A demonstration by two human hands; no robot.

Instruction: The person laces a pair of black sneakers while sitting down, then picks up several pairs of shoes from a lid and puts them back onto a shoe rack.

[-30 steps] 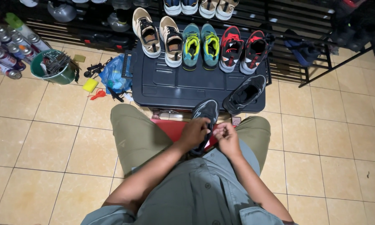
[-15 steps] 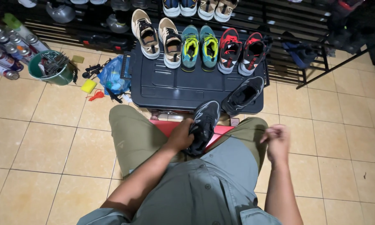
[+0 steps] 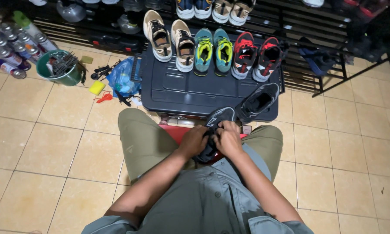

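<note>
We hold a black sneaker (image 3: 216, 130) in our lap, above a red stool (image 3: 177, 132) that shows between our knees. Our left hand (image 3: 194, 141) grips the shoe's left side; our right hand (image 3: 228, 139) closes over its top, fingers curled at the lacing area. Both hands sit together, touching the shoe and nearly touching each other. Whether the fingers pinch a lace, we cannot tell. The matching black sneaker (image 3: 259, 102) lies on the near right corner of a dark plastic box lid (image 3: 182, 91). At the lid's far edge stand a tan pair (image 3: 173, 37), a teal pair (image 3: 213, 51) and a red-and-black pair (image 3: 256, 55). A green bucket (image 3: 58, 69) stands on the tiled floor (image 3: 43, 138) to the left.
</note>
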